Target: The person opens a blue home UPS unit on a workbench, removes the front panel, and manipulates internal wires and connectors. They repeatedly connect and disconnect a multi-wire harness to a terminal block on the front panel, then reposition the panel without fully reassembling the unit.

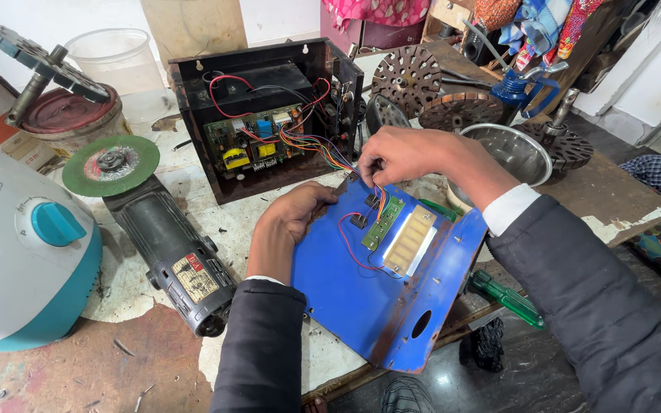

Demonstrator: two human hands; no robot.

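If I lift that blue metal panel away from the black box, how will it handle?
The blue panel looks like stiff sheet metal, so probably rigid. Coloured wires tie it to the black box, so it likely won't travel far. The left hand steadies its edge.

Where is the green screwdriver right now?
In the head view, the green screwdriver lies at the workbench's near edge on the right, just past the blue metal panel's right side and under the person's right sleeve.
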